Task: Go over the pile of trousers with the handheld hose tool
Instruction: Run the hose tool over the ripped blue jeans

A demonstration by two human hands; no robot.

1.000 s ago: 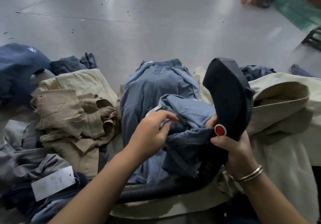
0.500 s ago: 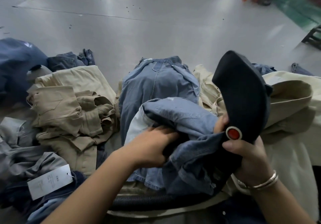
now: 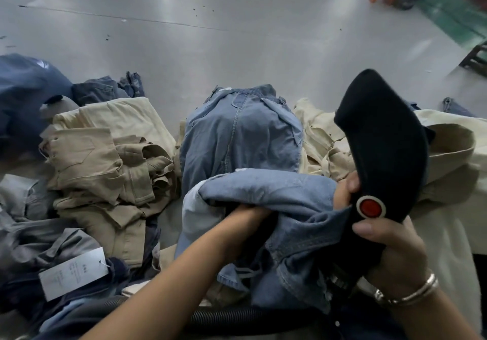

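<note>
A single wide-angle camera sits on the person's head, facing forward and steeply down. It is close to the hands: the left hand and right hand fill the lower part of the view, forearms entering from the bottom edge. Beyond the hands the grey desk stretches toward the top edge.

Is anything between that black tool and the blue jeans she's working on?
Nothing visible: the black hose tool, held in the right hand, lies directly against the blue jeans; the left hand reaches into their folds.
</note>
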